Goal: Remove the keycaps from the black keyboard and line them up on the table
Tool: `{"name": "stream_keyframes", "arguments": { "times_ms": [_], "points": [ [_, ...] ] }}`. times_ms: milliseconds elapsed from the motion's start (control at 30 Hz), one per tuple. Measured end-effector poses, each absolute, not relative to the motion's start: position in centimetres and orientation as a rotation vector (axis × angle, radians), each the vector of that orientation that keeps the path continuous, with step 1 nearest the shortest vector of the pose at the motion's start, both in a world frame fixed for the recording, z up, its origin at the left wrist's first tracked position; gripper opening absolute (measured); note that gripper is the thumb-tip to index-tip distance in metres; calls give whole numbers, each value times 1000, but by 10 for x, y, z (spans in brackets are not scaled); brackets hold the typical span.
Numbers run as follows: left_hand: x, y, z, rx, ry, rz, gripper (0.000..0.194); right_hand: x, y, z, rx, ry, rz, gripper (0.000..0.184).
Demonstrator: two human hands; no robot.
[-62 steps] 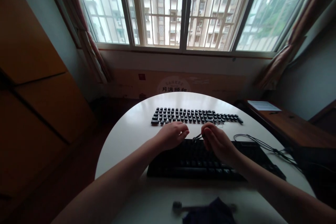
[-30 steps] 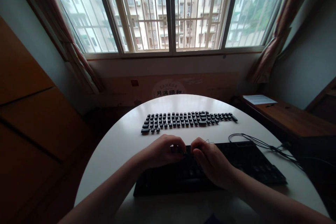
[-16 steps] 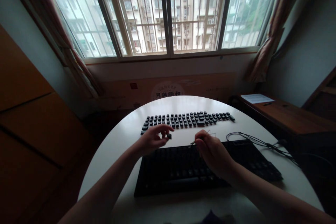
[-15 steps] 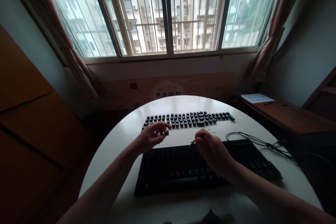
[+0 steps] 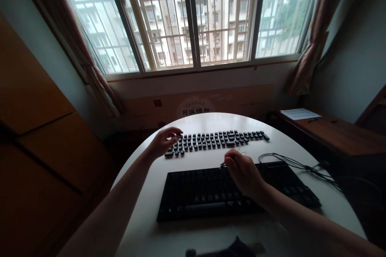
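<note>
My left hand (image 5: 164, 141) is at the far left end of the rows of loose black keycaps (image 5: 208, 139). Its thumb and forefinger pinch a dark keycap (image 5: 179, 134), partly hidden by the fingertips. Above the middle of the black keyboard (image 5: 193, 210), my right hand (image 5: 243, 170) is closed round a thin wire keycap puller (image 5: 223, 164). The puller's end pokes out to the left of my fist, and fine wire shows behind the knuckles. Many keys on the keyboard's dark upper part are hard to make out.
A round white table (image 5: 144, 213) carries everything. Black cables (image 5: 297, 163) run off its right side. A dark purple item (image 5: 238, 247) lies at the near edge. To the right, a wooden desk (image 5: 328, 134) holds paper (image 5: 300, 114). A barred window is ahead.
My left hand has moved away and to the left with the keycap, from above the keyboard's back edge to the keycap rows. My right hand stays nearly where it was. The view has shifted slightly.
</note>
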State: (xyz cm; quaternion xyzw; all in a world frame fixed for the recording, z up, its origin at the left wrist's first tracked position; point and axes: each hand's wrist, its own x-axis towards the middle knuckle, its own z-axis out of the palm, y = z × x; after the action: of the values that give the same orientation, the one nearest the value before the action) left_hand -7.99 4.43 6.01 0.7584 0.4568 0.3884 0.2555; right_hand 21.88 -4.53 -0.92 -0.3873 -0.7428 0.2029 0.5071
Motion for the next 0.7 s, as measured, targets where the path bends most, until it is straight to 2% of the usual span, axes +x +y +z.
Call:
{"name": "stream_keyframes", "arguments": {
  "times_ms": [133,233,333,533,700],
  "points": [
    [-64,50,57,2585,1303,733,21,221,-44,-7,-922,-1818,435,26],
    [-58,47,39,2765,1510,490,28,221,-44,-5,-928,-1819,463,25],
    [-57,41,23,2770,1622,435,29,221,-45,-6,-924,-1813,497,25],
    [-56,39,14,2800,1667,389,16,221,-45,-10,-929,-1849,560,25],
    [-58,44,5,2809,1615,397,18,222,-46,-11,-961,-1840,586,26]
  ]
}}
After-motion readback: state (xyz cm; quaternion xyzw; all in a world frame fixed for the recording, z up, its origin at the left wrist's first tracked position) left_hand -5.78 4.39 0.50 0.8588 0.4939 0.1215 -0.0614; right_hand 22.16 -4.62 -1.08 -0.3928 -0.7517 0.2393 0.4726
